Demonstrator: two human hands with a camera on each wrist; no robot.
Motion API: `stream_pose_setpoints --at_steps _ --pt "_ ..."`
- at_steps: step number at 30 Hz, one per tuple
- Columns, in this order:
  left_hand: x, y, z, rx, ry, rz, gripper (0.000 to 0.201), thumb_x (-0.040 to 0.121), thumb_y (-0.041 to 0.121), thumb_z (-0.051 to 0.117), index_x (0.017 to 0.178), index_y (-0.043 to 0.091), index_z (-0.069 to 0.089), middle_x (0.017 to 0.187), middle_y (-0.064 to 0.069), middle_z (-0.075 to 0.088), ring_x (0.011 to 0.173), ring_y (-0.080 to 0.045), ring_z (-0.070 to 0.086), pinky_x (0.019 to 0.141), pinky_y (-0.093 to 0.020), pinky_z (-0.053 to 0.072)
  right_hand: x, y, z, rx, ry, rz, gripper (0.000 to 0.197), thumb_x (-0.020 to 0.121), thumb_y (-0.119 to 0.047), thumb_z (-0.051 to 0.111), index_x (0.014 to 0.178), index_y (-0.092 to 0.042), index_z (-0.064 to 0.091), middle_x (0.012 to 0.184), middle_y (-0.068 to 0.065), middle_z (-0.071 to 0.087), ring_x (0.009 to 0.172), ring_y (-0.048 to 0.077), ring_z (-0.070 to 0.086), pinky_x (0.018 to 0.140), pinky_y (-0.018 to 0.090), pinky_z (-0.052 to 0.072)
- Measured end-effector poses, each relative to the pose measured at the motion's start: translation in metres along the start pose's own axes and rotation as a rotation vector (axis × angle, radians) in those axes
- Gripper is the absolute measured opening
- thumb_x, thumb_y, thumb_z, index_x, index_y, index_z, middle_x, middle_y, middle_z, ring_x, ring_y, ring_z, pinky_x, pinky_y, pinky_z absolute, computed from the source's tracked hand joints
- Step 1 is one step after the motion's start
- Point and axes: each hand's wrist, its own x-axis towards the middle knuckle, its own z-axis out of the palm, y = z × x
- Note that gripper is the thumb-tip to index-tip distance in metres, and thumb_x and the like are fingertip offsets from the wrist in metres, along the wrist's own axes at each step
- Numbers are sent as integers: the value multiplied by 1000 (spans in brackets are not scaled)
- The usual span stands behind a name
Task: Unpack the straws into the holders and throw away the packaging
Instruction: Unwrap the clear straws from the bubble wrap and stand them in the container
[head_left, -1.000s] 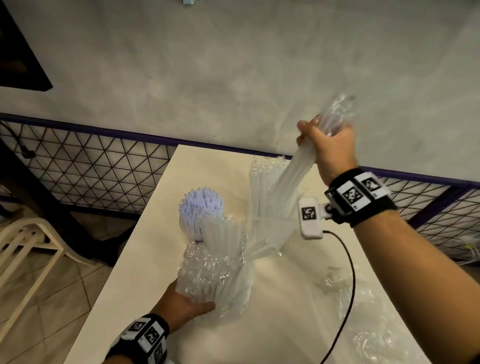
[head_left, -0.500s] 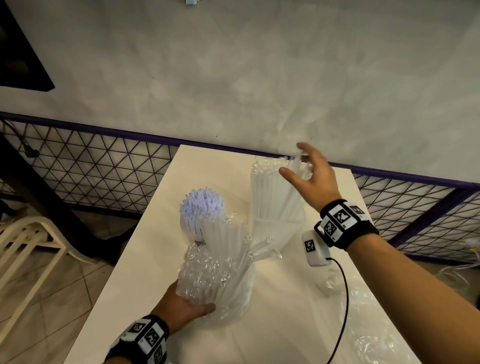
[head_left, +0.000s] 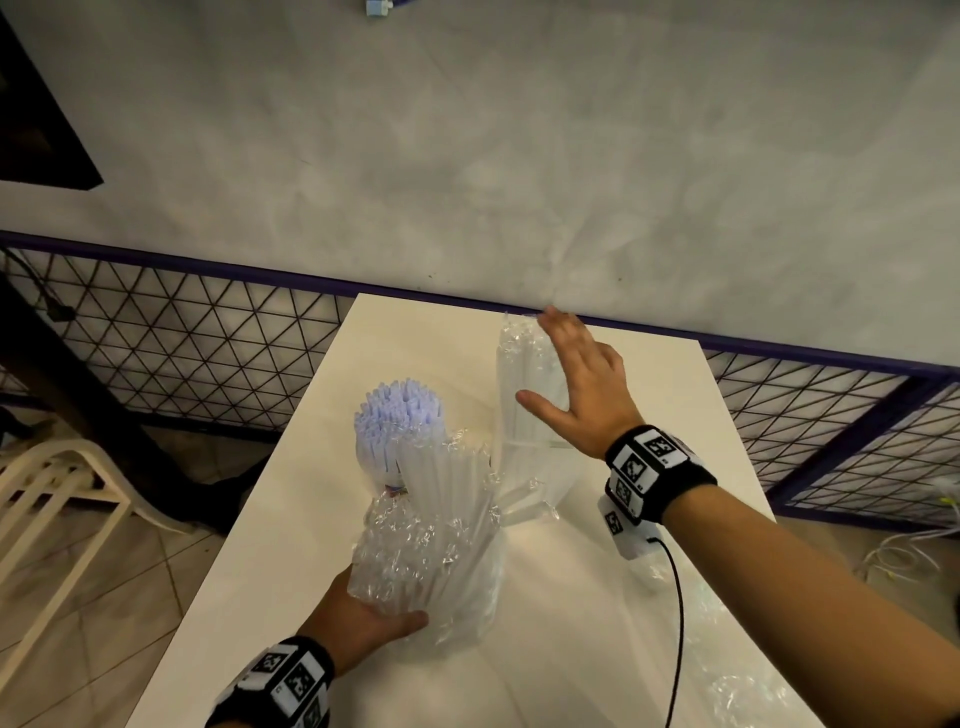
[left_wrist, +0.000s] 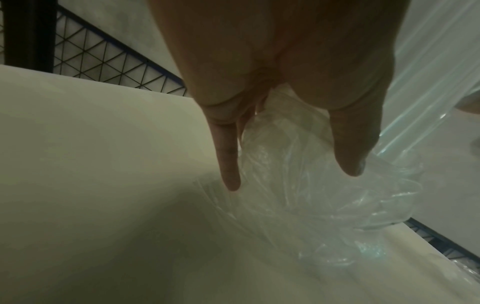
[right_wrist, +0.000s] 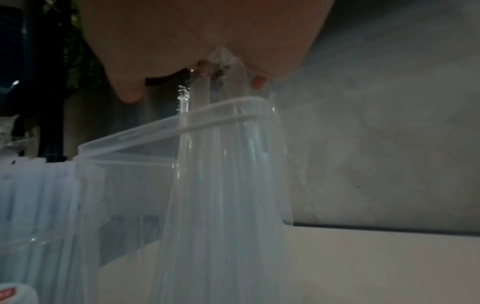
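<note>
Resting flat on straws (head_left: 524, 395) in holder (right_wrist: 166, 131), right grip (head_left: 582, 384) wide, left grip (head_left: 363, 623) holding straw bag (head_left: 436, 561)

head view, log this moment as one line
left hand: grips straw pack | right hand: open, flat against straws in clear holder | table: loose wrap

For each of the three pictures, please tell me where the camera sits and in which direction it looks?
Head: sits on the person's head, looks forward and down at the table, holder and wall; shows both forearms, the left hand and the right hand.
Left wrist: sits under the left wrist, looks along the fingers at the packaging on the table.
Right wrist: sits under the right wrist, looks along the palm at the holder and the straws in it.
Shared: head and right wrist both show the holder; head and left wrist both show the packaging.
</note>
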Motion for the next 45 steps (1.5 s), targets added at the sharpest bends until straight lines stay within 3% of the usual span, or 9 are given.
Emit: stream_pose_setpoints --at_steps 8,18,21,24,26,30,32,38,45 --pt "1 -1 1 -57 -6 66 67 64 9 87 89 46 37 94 33 42 79 27 35 72 1 31 43 -8 2 -99 -79 -85 63 96 -52 53 152 -33 31 165 -11 17 153 20 12 116 44 17" --pt "-1 -2 0 -32 -39 23 62 67 12 85 90 46 39 89 34 48 78 23 38 58 9 31 58 3 21 63 -80 57 29 98 -33 56 117 -16 69 123 1 70 114 23 62 98 35 45" --pt "1 -4 0 -28 -38 5 58 66 14 86 93 43 45 79 35 57 78 24 40 60 10 32 55 -4 25 -34 -167 131 34 101 -29 46 131 -16 56 140 2 56 132 24 48 106 38 36" --pt "1 -4 0 -44 -22 30 65 67 10 86 92 47 39 84 40 51 75 29 37 61 9 30 47 -9 27 -284 -419 114 60 103 -47 29 156 -22 17 167 -3 7 154 21 2 121 46 9" --pt "1 -5 0 -46 -33 40 67 66 10 86 93 48 38 81 44 53 74 31 38 63 8 30 47 -14 21 -259 -491 139 68 101 -60 23 158 -26 6 167 -7 -5 153 19 -9 122 46 0" --pt "1 -6 -1 -31 -46 43 67 65 12 87 94 48 39 73 65 40 78 29 38 64 8 31 55 -21 -7 75 -460 202 60 101 -56 33 156 -38 15 167 -10 -1 153 19 -9 121 48 0" --pt "1 -7 -1 -43 -39 50 67 65 13 87 93 48 38 77 47 57 79 27 38 65 7 31 56 -19 -23 94 -456 147 64 97 -44 52 153 -43 21 166 -12 -1 153 19 -11 119 51 0" --pt "-1 -3 1 -52 -18 95 70 66 10 86 92 49 34 96 35 38 83 26 33 87 -11 29 39 10 -37 -191 -656 23 114 70 -26 85 152 -49 9 164 -15 -17 152 23 -17 117 56 7" --pt "1 -6 2 -54 -24 90 68 65 10 87 92 48 37 96 33 42 82 25 37 81 -8 33 32 24 -26 -80 -385 94 109 68 -69 75 152 -50 8 164 -18 -12 153 23 -7 113 64 15"
